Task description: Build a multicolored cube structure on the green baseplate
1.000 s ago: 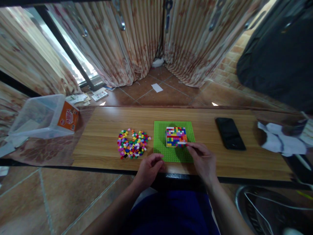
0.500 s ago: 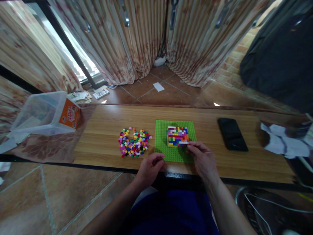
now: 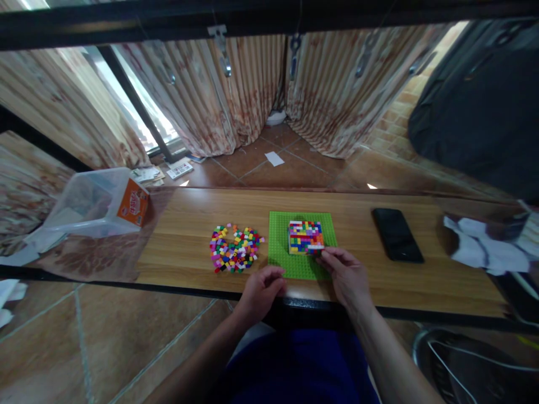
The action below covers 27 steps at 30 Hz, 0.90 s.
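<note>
Right hand at the near right corner of the brick block, fingertips pinched together against its lower edge; whether a single small piece sits between them cannot be told. Block of many colours standing on the green baseplate, toward its far right part, plate lying flat near the middle of the wooden surface. Left hand resting at the near left corner of the baseplate, fingers curled loosely, touching the plate's edge and gripping nothing visible. Loose bricks heaped just left of the plate, apart from both hands. Black phone flat on the right, well apart from the plate. Clear plastic box with an orange label at the far left. Crumpled white paper at the far right edge.
</note>
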### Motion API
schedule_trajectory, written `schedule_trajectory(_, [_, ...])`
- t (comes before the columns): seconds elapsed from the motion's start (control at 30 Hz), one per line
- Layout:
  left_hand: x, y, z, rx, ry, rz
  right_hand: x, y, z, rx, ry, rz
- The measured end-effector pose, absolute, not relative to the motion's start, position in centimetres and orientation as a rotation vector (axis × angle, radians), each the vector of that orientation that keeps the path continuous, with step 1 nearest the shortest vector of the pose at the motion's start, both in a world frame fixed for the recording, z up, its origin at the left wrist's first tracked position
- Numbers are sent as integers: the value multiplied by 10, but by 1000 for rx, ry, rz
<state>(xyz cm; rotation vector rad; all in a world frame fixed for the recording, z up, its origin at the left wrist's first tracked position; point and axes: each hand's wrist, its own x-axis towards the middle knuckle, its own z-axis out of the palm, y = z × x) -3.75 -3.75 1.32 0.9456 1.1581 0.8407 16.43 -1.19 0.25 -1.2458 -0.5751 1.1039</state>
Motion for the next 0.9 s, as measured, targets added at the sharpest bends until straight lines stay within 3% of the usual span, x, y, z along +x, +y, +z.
schedule_trajectory(0.27, [-58,-49,18,911,1225,881,166,-32,13,-1364,-601,829])
schedule_trajectory(0.6, [-97,-64,16,788,1400,956,80,-53,23,-1375,-1587,915])
schedule_trajectory(0.9, [-108,-64,14,771,1455,985,39,-20,6,-1370,-2051,645])
